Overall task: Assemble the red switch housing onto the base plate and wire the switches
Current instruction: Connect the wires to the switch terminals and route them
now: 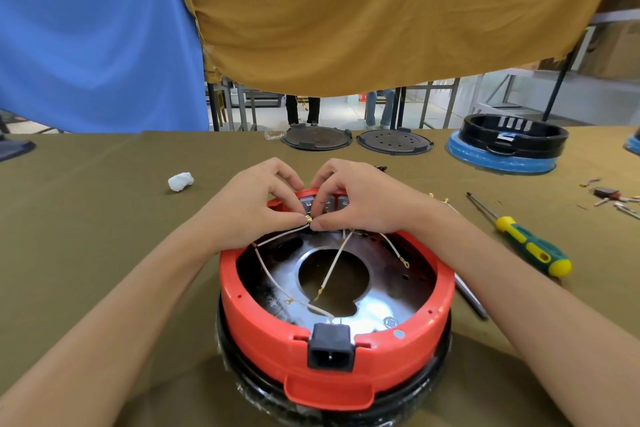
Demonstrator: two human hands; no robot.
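The red switch housing (263,319) sits upside down on a black wrapped body in front of me, with a shiny metal base plate (377,308) inside and a black power socket (330,347) at its near rim. Several white wires (334,265) with brass terminals lie across the plate. At the far rim sit the grey switches (341,202). My left hand (258,204) pinches a white wire's brass terminal (308,218) just before the switches. My right hand (360,199) pinches the same terminal from the other side, fingers curled.
A green-and-yellow screwdriver (530,246) lies at the right, with loose terminals (609,198) beyond it. Two black round plates (317,138) and a black ring on a blue base (509,146) stand at the back. A white crumpled wad (180,181) lies at the left.
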